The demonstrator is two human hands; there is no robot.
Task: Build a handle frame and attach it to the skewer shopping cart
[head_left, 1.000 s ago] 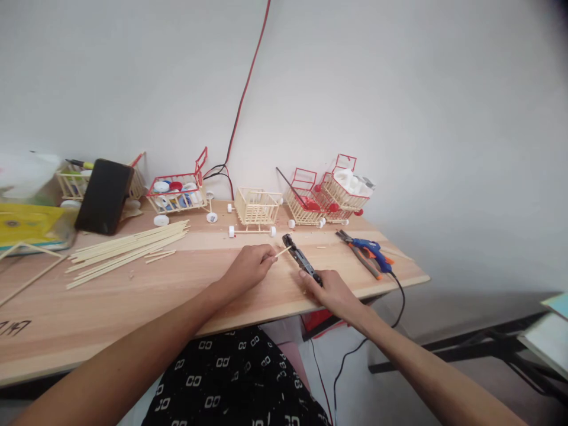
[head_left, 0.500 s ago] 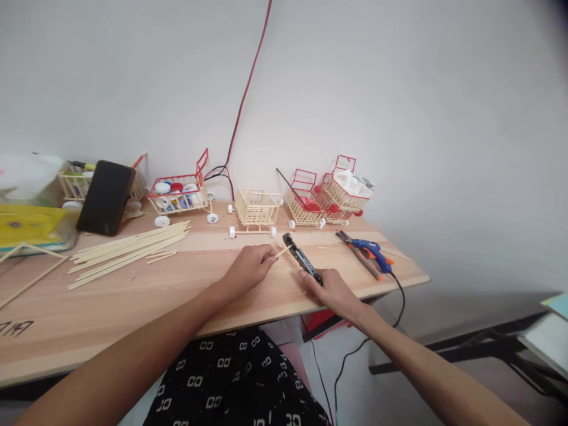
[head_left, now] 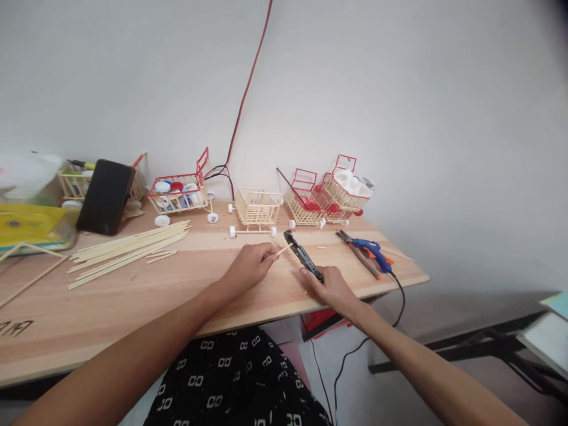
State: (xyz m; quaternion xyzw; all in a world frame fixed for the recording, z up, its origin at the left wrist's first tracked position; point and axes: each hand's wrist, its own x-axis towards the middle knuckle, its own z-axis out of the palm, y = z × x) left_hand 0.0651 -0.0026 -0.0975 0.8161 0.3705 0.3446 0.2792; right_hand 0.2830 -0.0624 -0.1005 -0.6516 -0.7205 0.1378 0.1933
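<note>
My left hand point(head_left: 257, 261) pinches a short, thin wooden stick point(head_left: 284, 249) between thumb and fingers. The stick's free end reaches the upper part of a dark grey metal hand tool point(head_left: 303, 257). My right hand point(head_left: 331, 289) is wrapped around the lower end of this tool, thumb along its side. Whether the stick sits inside the tool's head or only beside it, I cannot tell. Just beyond my hands stands a small unpainted stick cart point(head_left: 257, 208) with white wheels. Left of my left hand lies a pile of long wooden sticks point(head_left: 133, 251), with a few short pieces point(head_left: 161, 256) beside it.
Red-trimmed stick carts point(head_left: 306, 204) stand along the wall, one holding bottle caps point(head_left: 176, 187). At the right lie orange-handled pliers point(head_left: 364, 260) and a blue glue gun point(head_left: 375, 251) with a cord. A black phone point(head_left: 106, 197) leans at the left, near a yellow packet point(head_left: 31, 228).
The hand tool and my right hand have shifted very slightly up and to the right. My left hand keeps its pinch on the stick, nearly still.
</note>
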